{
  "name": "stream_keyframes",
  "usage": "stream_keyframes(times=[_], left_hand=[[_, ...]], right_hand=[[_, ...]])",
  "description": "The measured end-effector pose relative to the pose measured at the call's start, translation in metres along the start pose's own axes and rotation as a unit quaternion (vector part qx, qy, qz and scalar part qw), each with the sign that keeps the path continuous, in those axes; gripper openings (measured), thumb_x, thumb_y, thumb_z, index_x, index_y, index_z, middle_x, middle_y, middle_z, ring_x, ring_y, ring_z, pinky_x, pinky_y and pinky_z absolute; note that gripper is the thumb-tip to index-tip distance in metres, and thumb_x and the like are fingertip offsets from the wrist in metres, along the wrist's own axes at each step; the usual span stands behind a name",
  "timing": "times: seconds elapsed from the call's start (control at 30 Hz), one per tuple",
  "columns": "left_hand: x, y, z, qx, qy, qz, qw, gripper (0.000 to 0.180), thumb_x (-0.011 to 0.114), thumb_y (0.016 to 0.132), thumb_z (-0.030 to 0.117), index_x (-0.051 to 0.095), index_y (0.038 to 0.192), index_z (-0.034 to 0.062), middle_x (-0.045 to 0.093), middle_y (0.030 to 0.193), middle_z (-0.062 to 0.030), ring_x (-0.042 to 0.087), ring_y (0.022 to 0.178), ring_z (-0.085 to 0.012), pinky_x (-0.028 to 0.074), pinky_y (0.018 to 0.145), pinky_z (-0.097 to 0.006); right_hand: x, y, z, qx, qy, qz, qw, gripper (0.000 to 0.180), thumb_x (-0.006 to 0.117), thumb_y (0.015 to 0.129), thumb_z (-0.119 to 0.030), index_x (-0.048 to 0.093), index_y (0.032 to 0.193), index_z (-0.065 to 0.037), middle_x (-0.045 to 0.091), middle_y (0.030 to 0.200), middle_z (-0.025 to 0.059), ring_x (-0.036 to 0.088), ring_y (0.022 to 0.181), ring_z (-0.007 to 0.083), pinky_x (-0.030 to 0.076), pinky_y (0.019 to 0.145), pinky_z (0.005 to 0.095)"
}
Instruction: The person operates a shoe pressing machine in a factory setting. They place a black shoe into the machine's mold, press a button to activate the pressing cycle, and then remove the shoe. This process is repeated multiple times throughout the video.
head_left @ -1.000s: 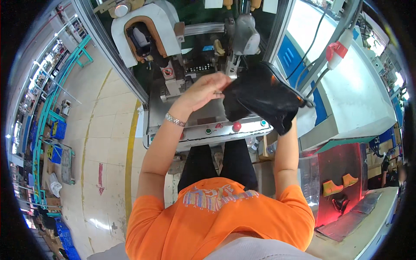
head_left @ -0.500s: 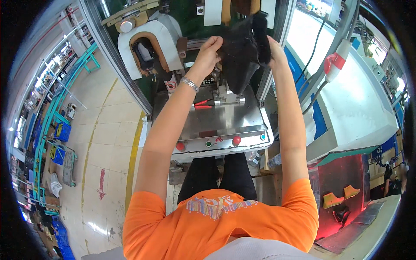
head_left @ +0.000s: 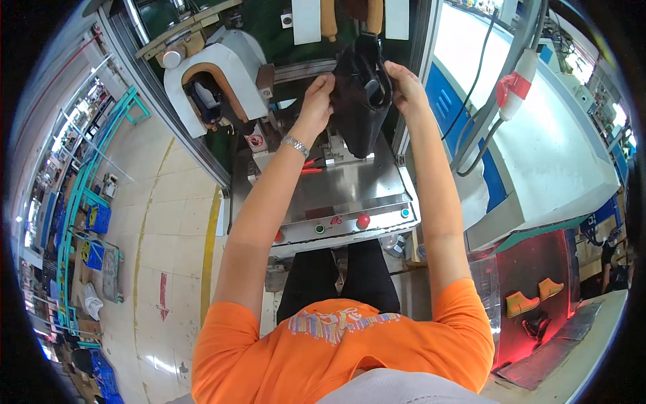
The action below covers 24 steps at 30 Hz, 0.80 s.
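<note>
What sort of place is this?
Probably a footwear factory floor: a black boot-like piece is held between the left hand and right hand at a push-button machine, with yellow-orange ankle boots in a red-lit bay on the right.

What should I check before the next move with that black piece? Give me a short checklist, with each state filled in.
1. Left grip on the black piece: ok, thumb and fingers are at its left edge.
2. Right grip on the piece: ok, it holds the right edge.
3. Both hands away from the right-hand red button: ok, they are up at the piece.
4. Steel worktop free of loose tools: not ok, a red-handled tool lies on it.
5. Piece touching the metal fixture behind it: cannot tell, the piece covers part of it.
</note>
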<state>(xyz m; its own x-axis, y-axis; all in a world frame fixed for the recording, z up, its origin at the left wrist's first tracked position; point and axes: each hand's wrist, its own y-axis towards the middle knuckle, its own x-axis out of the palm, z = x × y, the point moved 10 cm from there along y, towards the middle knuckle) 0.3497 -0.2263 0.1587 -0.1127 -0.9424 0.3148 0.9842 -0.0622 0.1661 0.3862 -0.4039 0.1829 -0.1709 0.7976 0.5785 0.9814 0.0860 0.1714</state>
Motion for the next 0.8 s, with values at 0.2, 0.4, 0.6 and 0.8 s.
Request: stream_keyframes(times=[0.2,0.4,0.6,0.8], left_hand=[[-0.007,-0.060,-0.066,-0.084,0.008,-0.002,0.996,0.019,0.055,0.084,0.025,0.052,0.098,0.0132,0.054,0.086,0.0044,0.051,0.080,-0.0069,0.041,0.068,-0.025],[-0.021,-0.088,-0.094,0.028,0.109,-0.015,0.994,0.026,0.061,0.077,0.016,0.050,0.099,0.0063,0.054,0.091,0.0001,0.053,0.076,-0.0092,0.038,0.060,-0.018],[0.092,-0.192,0.059,0.440,0.464,0.031,0.768,0.032,0.059,0.071,0.002,0.051,0.102,0.0040,0.054,0.103,-0.0107,0.052,0.094,-0.0264,0.038,0.079,-0.034],[0.127,-0.167,0.056,0.293,0.657,-0.019,0.695,0.063,0.055,0.073,0.013,0.027,0.126,-0.0027,0.035,0.126,-0.0146,0.051,0.093,-0.0241,0.036,0.077,-0.035]], right_hand=[[-0.001,-0.080,0.060,0.100,0.074,-0.127,0.984,0.041,0.044,0.087,-0.036,0.047,0.115,-0.006,0.056,0.109,0.0076,0.053,0.099,0.0190,0.042,0.081,0.0325],[-0.023,-0.136,0.168,0.208,0.248,-0.162,0.932,0.041,0.060,0.077,-0.036,0.050,0.111,-0.017,0.054,0.113,-0.0002,0.047,0.106,0.0162,0.032,0.089,0.0466],[-0.032,-0.107,0.184,0.209,0.261,-0.091,0.938,0.032,0.055,0.080,-0.036,0.058,0.097,-0.009,0.061,0.092,0.0084,0.058,0.083,0.0186,0.042,0.083,0.0370],[-0.029,-0.095,0.199,0.225,0.246,-0.073,0.940,0.029,0.055,0.081,-0.033,0.059,0.095,-0.007,0.062,0.089,0.0097,0.059,0.080,0.0188,0.044,0.080,0.0332]])
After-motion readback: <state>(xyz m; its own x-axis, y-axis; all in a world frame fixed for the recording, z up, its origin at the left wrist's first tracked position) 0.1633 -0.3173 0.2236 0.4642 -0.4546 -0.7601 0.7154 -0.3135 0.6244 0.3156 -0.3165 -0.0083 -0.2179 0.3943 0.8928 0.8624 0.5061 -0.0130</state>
